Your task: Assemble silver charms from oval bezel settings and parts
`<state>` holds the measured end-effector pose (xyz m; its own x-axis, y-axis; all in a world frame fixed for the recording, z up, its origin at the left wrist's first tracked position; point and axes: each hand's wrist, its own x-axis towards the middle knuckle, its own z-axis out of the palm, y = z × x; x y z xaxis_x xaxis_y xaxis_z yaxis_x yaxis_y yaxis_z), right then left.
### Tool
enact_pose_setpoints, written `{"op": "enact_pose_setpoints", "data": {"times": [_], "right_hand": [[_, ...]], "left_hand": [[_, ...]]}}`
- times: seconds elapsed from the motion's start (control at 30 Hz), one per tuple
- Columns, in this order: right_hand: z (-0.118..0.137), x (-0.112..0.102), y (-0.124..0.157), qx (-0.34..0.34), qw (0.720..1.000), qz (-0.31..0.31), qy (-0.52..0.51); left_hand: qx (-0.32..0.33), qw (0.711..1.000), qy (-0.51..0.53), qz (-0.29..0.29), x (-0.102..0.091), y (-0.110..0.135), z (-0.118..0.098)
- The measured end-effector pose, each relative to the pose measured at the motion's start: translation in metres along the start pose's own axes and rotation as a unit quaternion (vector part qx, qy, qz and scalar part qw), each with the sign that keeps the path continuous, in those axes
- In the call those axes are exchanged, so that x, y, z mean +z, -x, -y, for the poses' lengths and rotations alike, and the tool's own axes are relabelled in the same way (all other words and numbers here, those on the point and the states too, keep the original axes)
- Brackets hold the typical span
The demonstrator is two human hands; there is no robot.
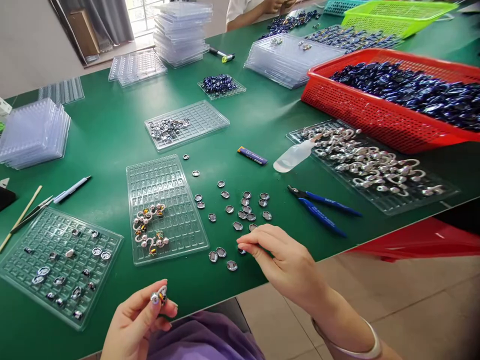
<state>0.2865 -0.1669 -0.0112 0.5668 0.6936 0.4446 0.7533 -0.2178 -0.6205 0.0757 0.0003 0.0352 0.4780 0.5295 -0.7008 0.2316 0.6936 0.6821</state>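
Note:
My left hand (137, 317) pinches a small silver curved jewellery piece (159, 295) with ball ends and an orange and dark part, above the table's near edge. My right hand (287, 260) has thumb and forefinger closed at an oval grey rhinestone (242, 251), mostly hidden below the fingertips; whether it is off the table I cannot tell. Around it lie several loose oval rhinestones (231, 265). A clear compartment tray (187, 220) between the hands bears several similar curved silver pieces (142, 227). Another clear tray (108, 240) at left holds scattered rhinestones and small dark bits.
Blue cutters (322, 210), a white squeeze bottle (294, 156) and a purple tube (252, 155) lie at right, near a tray of silver pieces (375, 165). A red basket (348, 107) holds dark blue pieces. Stacked trays (182, 35) stand behind; another person's arm (247, 19) is beyond.

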Motion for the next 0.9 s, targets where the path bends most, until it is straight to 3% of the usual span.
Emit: {"op": "enact_pose_setpoints", "data": {"times": [0.17, 0.47, 0.9], "right_hand": [[0.003, 0.006, 0.003, -0.031, 0.997, 0.061, -0.025], [0.007, 0.012, -0.003, -0.023, 0.99, 0.137, -0.017], [0.008, 0.017, 0.001, -0.067, 0.995, 0.079, -0.005]], "left_hand": [[0.0, 1.0, 0.011, -0.004, 0.005, 0.0, 0.0], [-0.007, 1.0, 0.003, -0.001, 0.002, 0.0, 0.005], [-0.013, 0.998, 0.025, 0.057, -0.008, 0.003, 0.011]]}}
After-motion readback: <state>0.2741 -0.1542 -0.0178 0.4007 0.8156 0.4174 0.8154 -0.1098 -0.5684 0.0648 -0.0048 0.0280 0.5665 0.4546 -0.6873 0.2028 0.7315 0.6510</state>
